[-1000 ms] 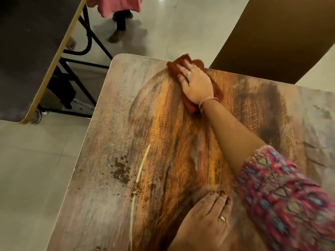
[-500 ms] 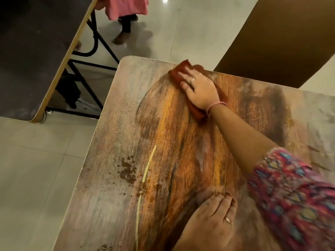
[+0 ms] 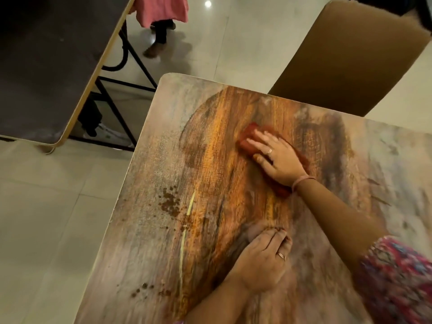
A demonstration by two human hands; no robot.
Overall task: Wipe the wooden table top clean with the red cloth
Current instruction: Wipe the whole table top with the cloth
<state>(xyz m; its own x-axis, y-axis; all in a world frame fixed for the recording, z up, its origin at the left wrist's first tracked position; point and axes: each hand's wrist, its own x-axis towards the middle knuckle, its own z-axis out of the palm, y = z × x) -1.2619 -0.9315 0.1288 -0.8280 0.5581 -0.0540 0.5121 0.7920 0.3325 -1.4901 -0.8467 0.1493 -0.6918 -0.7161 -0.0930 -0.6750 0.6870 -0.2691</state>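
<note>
Two hands down on the wooden table top. Pressed the red cloth flat under the right hand, with straight fingers laid over it and not curled round it, so pushed along and not gripped. Leaned on the left hand nearer to the body, palm down on bare wood, fingers only loosely bent, nothing held. Compared with one second ago, drew the cloth back from the far edge of the top toward the middle, well inside that edge now; kept the left hand in about the same place. Probably finished one pull over the far strip, then, but not yet reached the dirt. Left untouched a cluster of brown spots near the left edge, a few smaller spots lower down the same side, and a thin yellowish streak just beside them. Had open wood between the cloth and these marks, so room enough for a sweep to the left. Should take care at the left edge, because of only floor behind it and the risk of pushing crumbs off. Beyond, stood a dark table well apart on the left and a brown chair back close to the far edge.
</note>
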